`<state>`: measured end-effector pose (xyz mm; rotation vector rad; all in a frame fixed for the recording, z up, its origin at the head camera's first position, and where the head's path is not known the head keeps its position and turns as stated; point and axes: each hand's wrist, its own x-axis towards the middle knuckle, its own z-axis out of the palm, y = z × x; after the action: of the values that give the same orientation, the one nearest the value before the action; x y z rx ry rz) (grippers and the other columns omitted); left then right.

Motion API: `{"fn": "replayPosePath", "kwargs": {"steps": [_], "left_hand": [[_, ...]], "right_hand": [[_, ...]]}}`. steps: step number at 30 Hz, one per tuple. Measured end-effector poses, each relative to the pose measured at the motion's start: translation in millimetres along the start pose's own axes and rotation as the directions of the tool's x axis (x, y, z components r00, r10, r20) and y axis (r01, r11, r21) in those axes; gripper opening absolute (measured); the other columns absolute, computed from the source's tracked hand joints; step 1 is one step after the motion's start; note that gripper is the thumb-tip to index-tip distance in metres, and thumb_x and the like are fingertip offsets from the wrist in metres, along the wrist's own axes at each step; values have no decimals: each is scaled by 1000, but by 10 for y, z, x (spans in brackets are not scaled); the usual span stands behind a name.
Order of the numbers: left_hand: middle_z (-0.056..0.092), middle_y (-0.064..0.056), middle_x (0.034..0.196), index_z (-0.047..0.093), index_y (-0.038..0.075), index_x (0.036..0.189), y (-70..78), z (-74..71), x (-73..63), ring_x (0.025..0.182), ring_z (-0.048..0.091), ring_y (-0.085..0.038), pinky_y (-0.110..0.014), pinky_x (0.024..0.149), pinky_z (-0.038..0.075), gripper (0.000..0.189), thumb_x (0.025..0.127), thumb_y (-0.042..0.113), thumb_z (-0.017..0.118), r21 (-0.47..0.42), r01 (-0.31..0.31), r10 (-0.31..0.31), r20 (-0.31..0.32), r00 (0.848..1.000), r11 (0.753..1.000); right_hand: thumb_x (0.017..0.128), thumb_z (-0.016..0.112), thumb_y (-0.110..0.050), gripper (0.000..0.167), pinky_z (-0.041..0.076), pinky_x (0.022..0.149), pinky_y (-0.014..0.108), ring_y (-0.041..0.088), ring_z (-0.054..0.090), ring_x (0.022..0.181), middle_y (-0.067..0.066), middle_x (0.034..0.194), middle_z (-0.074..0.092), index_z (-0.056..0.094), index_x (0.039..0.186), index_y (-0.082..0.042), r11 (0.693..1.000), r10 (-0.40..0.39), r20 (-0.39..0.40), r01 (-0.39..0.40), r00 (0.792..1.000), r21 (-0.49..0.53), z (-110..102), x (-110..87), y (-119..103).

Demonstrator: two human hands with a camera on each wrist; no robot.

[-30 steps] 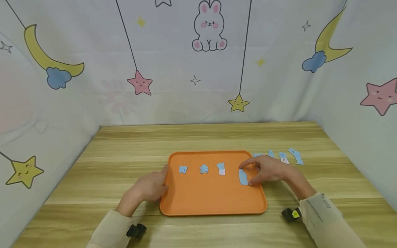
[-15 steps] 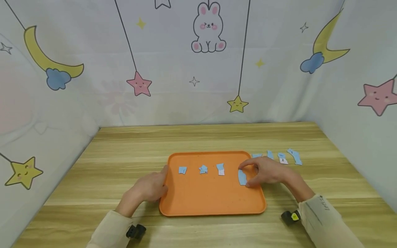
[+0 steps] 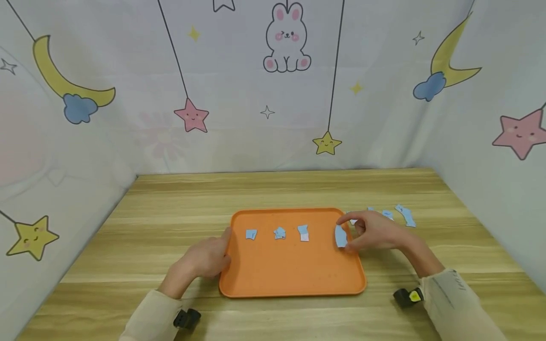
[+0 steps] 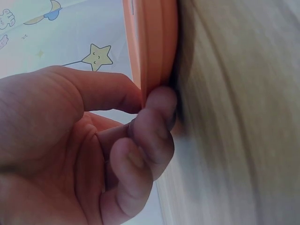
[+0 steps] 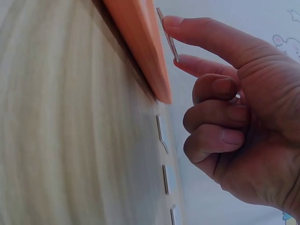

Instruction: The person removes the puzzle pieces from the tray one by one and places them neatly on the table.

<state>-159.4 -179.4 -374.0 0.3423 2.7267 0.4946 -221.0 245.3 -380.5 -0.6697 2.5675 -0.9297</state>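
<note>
The right hand (image 3: 379, 232) is pinching a thin, curved, light-blue card-like piece (image 3: 340, 236) above the orange rectangular plastic tray (image 3: 290, 270), toward three o'clock; slackening could be dropping it. The left hand (image 3: 209, 255) is gripping the tray's nine o'clock rim; jerking could be scattering three small blue pieces (image 3: 279, 232).

I count two grips, a left grip (image 3: 206, 256) and a right grip (image 3: 377, 230), with two black wrist devices (image 3: 186, 318). One orange tray (image 3: 292, 279), one surface (image 3: 179, 199). Blue pieces make eight — three tray pieces (image 3: 303, 233), one pinched piece (image 3: 340, 236) and, as best I can tell past my knuckles, four outer pieces (image 3: 405, 215). Backdrop drawings — one rabbit (image 3: 287, 42), two moons (image 3: 42, 57), two pink stars (image 3: 192, 116).
</note>
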Motion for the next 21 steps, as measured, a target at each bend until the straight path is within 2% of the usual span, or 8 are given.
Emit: {"fn": "replayPosePath", "kwargs": {"steps": [5, 12, 18, 21], "left_hand": [[59, -5, 65, 19, -10, 164, 0, -6, -4, 49, 53, -15, -27, 50, 39, 75, 99, 5, 55, -15, -4, 4, 1, 1000, 1000], [59, -5, 63, 19, -9, 164, 7, -13, -10, 47, 52, -14, -27, 49, 38, 75, 99, 4, 55, -26, -5, 5, 1, 1000, 1000], [59, -4, 63, 19, -10, 164, 10, -17, -9, 46, 51, -14, -26, 49, 38, 76, 98, 4, 54, -22, 0, 1, 7, 1000, 1000], [59, -5, 63, 19, -10, 164, 18, -20, -11, 46, 51, -14, -26, 49, 38, 76, 98, 4, 54, -28, 3, -3, 11, 1000, 1000]], "right_hand": [[84, 89, -26, 58, 38, 62, 24, 5, 32, 57, -9, 63, 35, 67, 135, -8, 1000, -20, -31, 20, 999, 5, -90, -85, 77], [85, 88, -21, 58, 39, 63, 24, 3, 29, 58, -10, 65, 32, 66, 135, -4, 996, -55, -61, 59, 997, 68, -153, -212, 274], [87, 85, -17, 57, 37, 58, 24, 1, 30, 57, -10, 63, 33, 63, 137, 0, 992, -82, -47, 86, 995, 91, -190, -295, 365], [88, 85, -17, 57, 36, 56, 23, 1, 32, 56, -11, 63, 36, 64, 138, -1, 993, -72, -30, 74, 997, 87, -187, -319, 399]]}}
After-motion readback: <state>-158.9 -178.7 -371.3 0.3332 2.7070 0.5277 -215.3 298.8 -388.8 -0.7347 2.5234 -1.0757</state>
